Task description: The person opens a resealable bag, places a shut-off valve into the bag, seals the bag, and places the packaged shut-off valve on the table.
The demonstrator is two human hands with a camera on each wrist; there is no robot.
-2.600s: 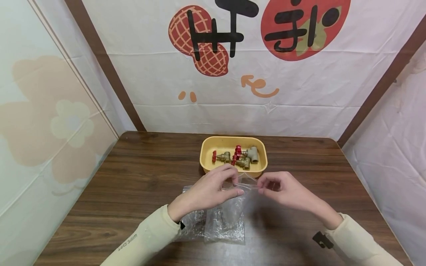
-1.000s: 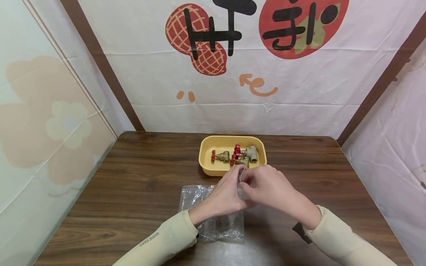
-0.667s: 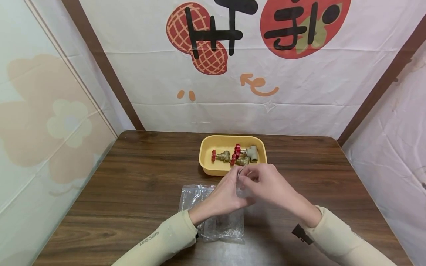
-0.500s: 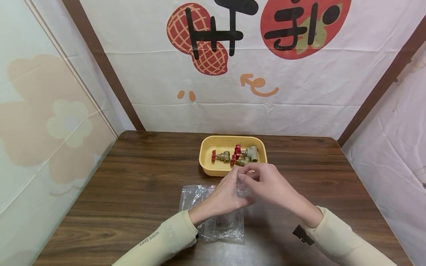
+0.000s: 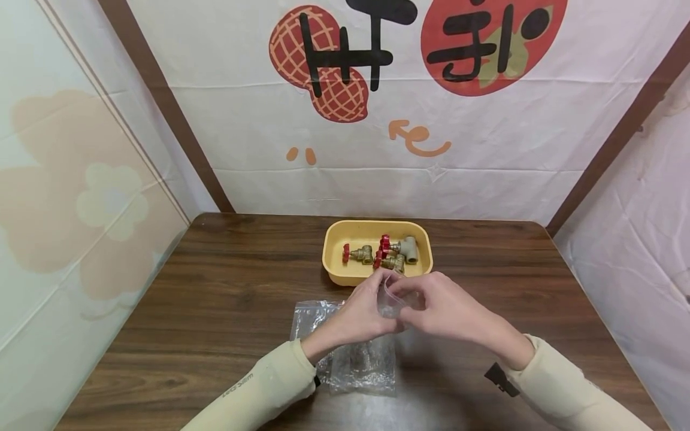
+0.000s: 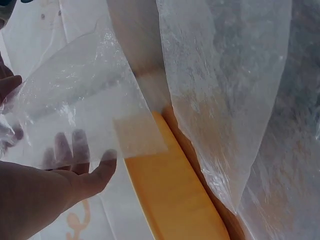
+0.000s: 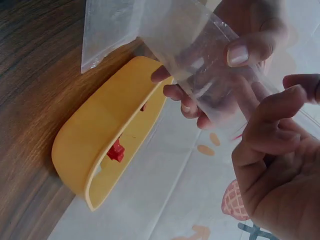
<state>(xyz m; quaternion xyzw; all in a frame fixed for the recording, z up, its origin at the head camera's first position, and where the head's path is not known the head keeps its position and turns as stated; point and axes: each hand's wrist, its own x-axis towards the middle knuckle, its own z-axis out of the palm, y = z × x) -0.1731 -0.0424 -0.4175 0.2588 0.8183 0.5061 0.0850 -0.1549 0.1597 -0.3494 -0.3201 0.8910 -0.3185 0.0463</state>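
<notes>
Just in front of the yellow tray, both hands hold a clear zip-lock bag [image 5: 389,304] above the table. My left hand [image 5: 360,314] grips its left side; in the right wrist view the left thumb lies in front of the plastic [image 7: 200,70], and other fingers show through from behind. At the bag's mouth, my right hand [image 5: 447,305] reaches its forefinger inside the rim with its thumb outside, pinching the right wall. The mouth gapes and its zip edge curves round. Two more clear bags, one nearer [image 5: 372,368] and one farther left [image 5: 309,314], lie flat, overlapping, beneath the left forearm.
The yellow tray [image 5: 334,274] stands at the back of the brown wooden table [image 5: 242,269]. Inside are a brass valve [image 5: 363,254] at the left, another brass valve [image 5: 398,263] and a grey valve [image 5: 408,248], all with red handwheels. A printed cloth [image 5: 345,185] hangs behind.
The hands held the bag's top edge from both sides, then came together at its mouth. Now the right fingers have spread, and the mouth gapes wider. The tray and flat bags stay put.
</notes>
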